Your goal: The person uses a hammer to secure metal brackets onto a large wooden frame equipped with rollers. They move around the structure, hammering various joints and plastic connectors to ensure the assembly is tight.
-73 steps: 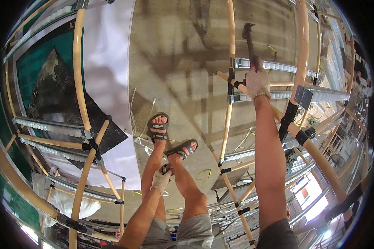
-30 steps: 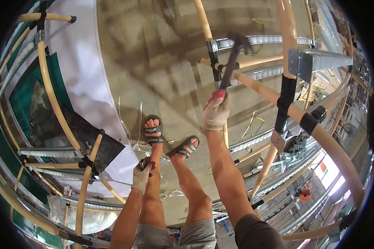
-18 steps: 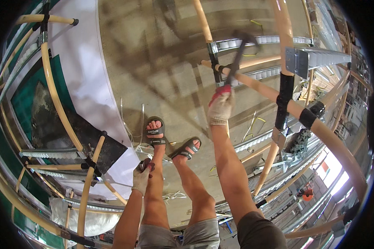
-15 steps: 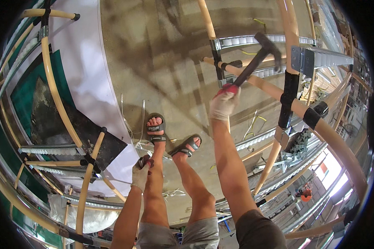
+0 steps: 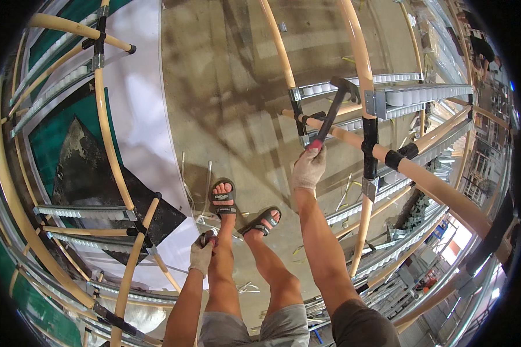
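My right hand (image 5: 309, 168), in a pale work glove, is closed around the red grip of a hammer (image 5: 330, 118). The hammer's dark head is raised beside a beige upright pipe (image 5: 358, 52), close to a metal bracket (image 5: 376, 104) that carries a roller track (image 5: 428, 95). Whether the head touches the pipe I cannot tell. Lower down, by my left shin, my gloved left hand (image 5: 201, 255) is closed on a small dark object (image 5: 205, 238) whose kind I cannot make out.
Beige pipe racks with black joints rise on both sides; a horizontal pipe (image 5: 344, 136) crosses at right. On the left lie a white sheet (image 5: 136, 104) and a black sheet (image 5: 139, 199). Thin pale strips (image 5: 208, 185) lie on the floor by my sandals. Metal parts (image 5: 419, 220) are piled at right.
The view has shifted, and the racks now appear farther left on the right side. The hammer head has come nearer the upright pipe. My left hand keeps hold of the dark object.
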The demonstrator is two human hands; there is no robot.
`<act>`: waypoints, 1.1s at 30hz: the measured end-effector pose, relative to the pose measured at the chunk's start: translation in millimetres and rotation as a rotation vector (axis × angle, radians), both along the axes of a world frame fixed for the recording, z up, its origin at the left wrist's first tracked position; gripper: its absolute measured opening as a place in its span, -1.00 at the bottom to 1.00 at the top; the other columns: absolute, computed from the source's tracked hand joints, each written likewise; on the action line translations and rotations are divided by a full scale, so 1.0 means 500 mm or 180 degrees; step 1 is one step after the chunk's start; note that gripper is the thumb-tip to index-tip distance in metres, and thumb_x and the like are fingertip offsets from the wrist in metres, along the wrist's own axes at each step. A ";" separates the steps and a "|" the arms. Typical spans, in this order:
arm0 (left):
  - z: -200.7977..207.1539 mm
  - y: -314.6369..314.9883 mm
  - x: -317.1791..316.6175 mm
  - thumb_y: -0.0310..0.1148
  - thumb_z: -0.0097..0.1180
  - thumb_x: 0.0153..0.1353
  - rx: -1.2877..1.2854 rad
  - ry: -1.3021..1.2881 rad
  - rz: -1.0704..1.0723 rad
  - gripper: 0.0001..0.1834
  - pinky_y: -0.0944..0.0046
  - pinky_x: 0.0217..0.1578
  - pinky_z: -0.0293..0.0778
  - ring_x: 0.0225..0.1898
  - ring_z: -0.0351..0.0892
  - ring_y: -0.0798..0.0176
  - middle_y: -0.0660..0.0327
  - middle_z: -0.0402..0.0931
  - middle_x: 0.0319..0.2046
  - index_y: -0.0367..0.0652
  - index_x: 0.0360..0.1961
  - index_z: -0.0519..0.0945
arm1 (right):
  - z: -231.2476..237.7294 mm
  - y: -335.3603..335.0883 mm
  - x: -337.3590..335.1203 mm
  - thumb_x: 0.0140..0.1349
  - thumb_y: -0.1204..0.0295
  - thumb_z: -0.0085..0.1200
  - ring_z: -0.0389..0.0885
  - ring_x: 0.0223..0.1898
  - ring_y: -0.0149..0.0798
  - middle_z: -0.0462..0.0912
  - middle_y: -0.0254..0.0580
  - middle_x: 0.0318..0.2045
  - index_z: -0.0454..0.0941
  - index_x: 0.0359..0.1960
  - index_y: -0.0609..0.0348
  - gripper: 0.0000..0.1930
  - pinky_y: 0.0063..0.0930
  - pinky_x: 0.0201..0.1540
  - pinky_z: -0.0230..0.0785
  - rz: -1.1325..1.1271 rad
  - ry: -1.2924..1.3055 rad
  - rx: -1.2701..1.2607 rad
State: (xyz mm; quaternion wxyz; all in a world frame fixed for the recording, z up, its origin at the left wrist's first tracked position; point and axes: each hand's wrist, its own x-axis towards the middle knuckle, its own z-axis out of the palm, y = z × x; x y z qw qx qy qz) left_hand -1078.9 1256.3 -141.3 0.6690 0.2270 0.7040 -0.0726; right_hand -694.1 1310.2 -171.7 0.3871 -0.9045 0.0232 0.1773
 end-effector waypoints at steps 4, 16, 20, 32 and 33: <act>-0.009 0.009 -0.018 -0.42 0.12 0.29 -0.0129 -0.0009 -0.0163 -0.62 0.35 -0.39 0.47 -0.19 0.65 0.35 0.25 0.66 -0.13 -0.16 0.15 0.53 | -0.067 -0.013 0.007 0.42 0.17 -0.24 0.57 -0.08 0.32 0.63 0.27 -0.20 0.51 -0.03 0.25 -0.59 0.04 -0.06 0.40 0.0517 -0.0038 -0.1203; 0.023 0.020 -0.030 -0.46 0.10 0.27 -0.0129 0.0243 -0.0291 -0.65 0.37 -0.40 0.51 -0.23 0.65 0.38 0.29 0.67 -0.22 -0.11 0.09 0.57 | -0.060 0.010 -0.022 0.42 0.11 -0.24 0.59 -0.12 0.32 0.63 0.33 -0.21 0.53 0.05 0.17 -0.55 0.06 -0.08 0.41 0.0224 0.0040 -0.1374; 0.020 0.013 -0.039 -0.43 0.10 0.27 -0.0036 0.0213 -0.0478 -0.68 0.36 -0.43 0.49 -0.27 0.66 0.38 0.31 0.66 -0.26 -0.12 0.06 0.58 | 0.021 0.008 0.028 0.43 0.09 -0.23 0.61 -0.21 0.24 0.62 0.27 -0.31 0.54 -0.08 0.25 -0.54 -0.01 -0.16 0.43 0.0789 0.0461 -0.1154; 0.149 0.146 0.239 -0.31 0.26 0.24 0.0755 -0.0661 0.0477 -0.76 0.39 -0.37 0.47 -0.41 0.56 0.43 0.34 0.63 -0.37 -0.23 -0.15 0.66 | 0.505 -0.139 -0.134 0.40 -0.08 -0.09 0.38 -0.71 -0.48 0.42 -0.36 -0.62 0.42 -0.22 0.17 -0.52 -0.58 -0.69 0.22 0.0168 0.0635 0.1225; 0.167 0.176 0.307 -0.29 0.25 0.25 0.1205 -0.0894 0.0443 -0.72 0.38 -0.32 0.49 -0.38 0.57 0.42 0.33 0.64 -0.35 -0.25 -0.11 0.66 | 0.536 -0.137 -0.122 0.39 -0.10 -0.08 0.38 -0.71 -0.48 0.43 -0.36 -0.62 0.42 -0.21 0.17 -0.50 -0.59 -0.69 0.22 0.0185 0.0571 0.1303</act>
